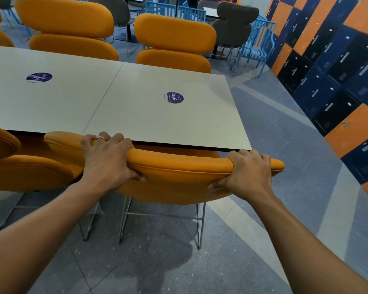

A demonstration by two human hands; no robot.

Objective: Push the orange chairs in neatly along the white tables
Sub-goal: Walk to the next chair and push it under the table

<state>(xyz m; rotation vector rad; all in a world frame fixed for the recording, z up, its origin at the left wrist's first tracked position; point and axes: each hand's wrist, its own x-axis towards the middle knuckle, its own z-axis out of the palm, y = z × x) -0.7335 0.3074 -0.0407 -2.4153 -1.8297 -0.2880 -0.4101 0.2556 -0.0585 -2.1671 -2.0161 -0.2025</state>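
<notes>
An orange chair (179, 166) stands at the near edge of the right white table (157, 124), its backrest top level with the table edge and its seat hidden under the tabletop. My left hand (106, 160) grips the left part of the backrest top, fingers curled over it. My right hand (249, 175) grips the right end the same way. Another orange chair (19, 166) sits to the left at the left white table (40, 102). Two more orange chairs (174, 43) (70, 32) stand along the far side.
Blue and orange lockers (338, 71) line the right wall, with a floor aisle between them and the table. Grey chairs (234, 24) and blue metal chairs (257, 45) stand behind. Each table carries a round purple sticker (173, 97).
</notes>
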